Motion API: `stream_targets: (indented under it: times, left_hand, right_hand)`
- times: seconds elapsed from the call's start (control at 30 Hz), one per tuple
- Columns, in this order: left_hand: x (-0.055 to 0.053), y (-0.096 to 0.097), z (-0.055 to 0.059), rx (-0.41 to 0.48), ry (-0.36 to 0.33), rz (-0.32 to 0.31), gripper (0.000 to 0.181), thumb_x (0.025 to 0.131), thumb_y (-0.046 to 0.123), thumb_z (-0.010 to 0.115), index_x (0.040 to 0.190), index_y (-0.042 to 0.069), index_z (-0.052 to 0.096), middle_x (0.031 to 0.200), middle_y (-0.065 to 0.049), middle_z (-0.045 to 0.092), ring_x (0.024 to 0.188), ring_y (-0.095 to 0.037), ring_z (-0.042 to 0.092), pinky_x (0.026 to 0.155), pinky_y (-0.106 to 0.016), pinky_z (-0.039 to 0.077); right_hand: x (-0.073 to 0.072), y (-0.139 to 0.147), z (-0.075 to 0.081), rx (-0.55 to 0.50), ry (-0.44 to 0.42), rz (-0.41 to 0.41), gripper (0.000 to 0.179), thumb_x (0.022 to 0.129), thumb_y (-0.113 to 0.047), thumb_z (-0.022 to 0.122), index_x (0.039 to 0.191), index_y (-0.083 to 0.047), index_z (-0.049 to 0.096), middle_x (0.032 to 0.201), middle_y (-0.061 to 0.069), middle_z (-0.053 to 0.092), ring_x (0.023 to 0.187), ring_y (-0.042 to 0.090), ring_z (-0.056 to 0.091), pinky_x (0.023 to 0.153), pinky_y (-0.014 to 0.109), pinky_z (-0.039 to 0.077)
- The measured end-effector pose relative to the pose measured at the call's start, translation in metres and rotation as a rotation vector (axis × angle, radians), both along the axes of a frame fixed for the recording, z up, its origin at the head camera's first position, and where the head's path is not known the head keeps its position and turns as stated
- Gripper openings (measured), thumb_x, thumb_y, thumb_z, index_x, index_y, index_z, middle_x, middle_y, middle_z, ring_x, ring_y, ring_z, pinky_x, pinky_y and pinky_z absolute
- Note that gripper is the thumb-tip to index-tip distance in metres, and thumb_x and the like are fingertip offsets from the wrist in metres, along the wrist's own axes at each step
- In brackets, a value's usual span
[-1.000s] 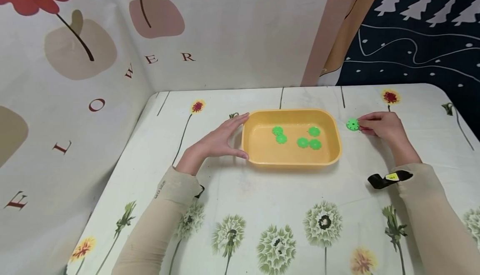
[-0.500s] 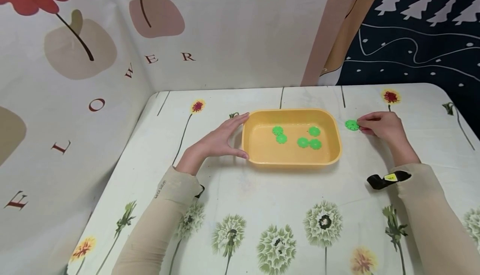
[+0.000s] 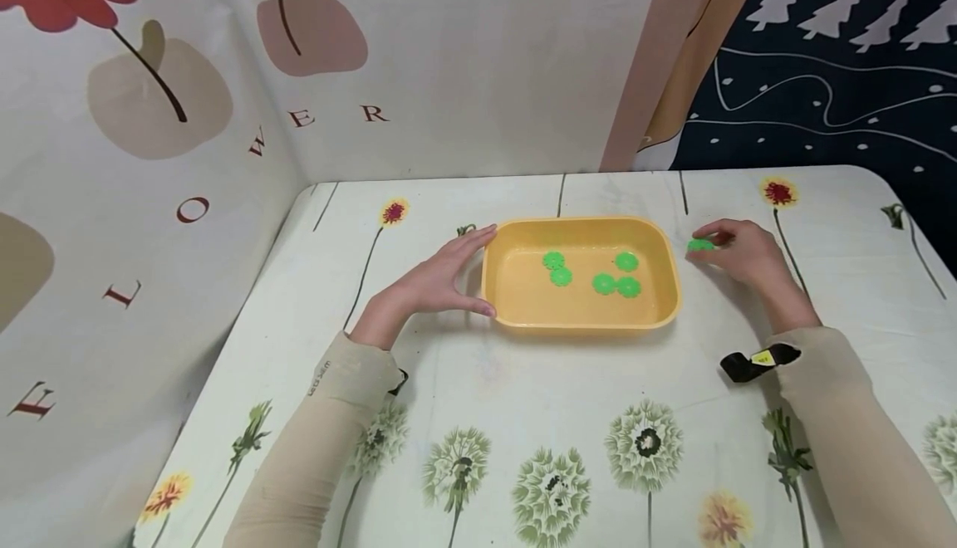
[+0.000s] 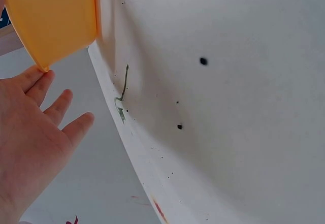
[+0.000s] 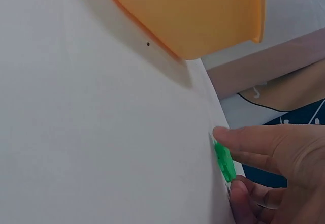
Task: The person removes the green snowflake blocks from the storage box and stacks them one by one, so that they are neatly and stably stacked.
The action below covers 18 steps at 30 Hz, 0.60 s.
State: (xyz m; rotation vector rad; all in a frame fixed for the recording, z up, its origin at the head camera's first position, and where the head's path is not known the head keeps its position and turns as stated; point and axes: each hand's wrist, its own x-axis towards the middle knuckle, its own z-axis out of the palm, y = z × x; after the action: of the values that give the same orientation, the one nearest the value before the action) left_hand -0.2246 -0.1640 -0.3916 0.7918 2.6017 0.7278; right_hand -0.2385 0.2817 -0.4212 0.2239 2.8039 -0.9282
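A shallow yellow tray stands on the table with several green notched plastic discs in it, such as the disc at the right and the disc left of centre. My left hand spans the tray's left end, thumb at the near corner and fingertips at the far one, fingers straight. In the left wrist view its fingertips touch the tray's rim. Right of the tray, my right hand pinches a green notched disc by its edges, between thumb and fingers, close over the table.
The table wears a white cloth printed with flowers. Behind it and at the left hang pale printed sheets; a dark cloth with white trees hangs at the back right. Black straps sit at both wrists.
My right hand has shifted slightly left and turned; its fingers now reach round the disc's edges, and the disc shows flatter. The left hand and tray have stayed put.
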Motion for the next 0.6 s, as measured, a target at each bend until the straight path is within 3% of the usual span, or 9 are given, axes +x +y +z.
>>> stream_targets:
  times: [0.4,0.6]
  left_hand:
    - [0.0000,-0.0008,-0.0007,0.004,0.004,-0.003,0.120,0.071,0.052,0.086,0.162,0.024,0.014,0.169,0.009,0.008,0.157,-0.022,0.008,0.124,-0.055,0.021]
    - [-0.0002,-0.0008,-0.0012,0.007,-0.003,-0.004,0.120,0.071,0.052,0.086,0.162,0.024,0.013,0.169,0.009,0.008,0.157,-0.022,0.007,0.124,-0.055,0.020]
  right_hand:
    - [-0.0005,0.0019,-0.0009,0.011,-0.002,0.033,0.043,0.093,-0.026,0.068,0.126,0.000,0.060,0.116,0.025,0.054,0.100,0.036,0.046,0.075,0.035,0.041]
    - [0.0005,0.0037,0.0026,0.000,-0.039,0.063,0.046,0.094,-0.023,0.067,0.131,0.001,0.055,0.120,0.026,0.052,0.102,0.037,0.045,0.077,0.036,0.043]
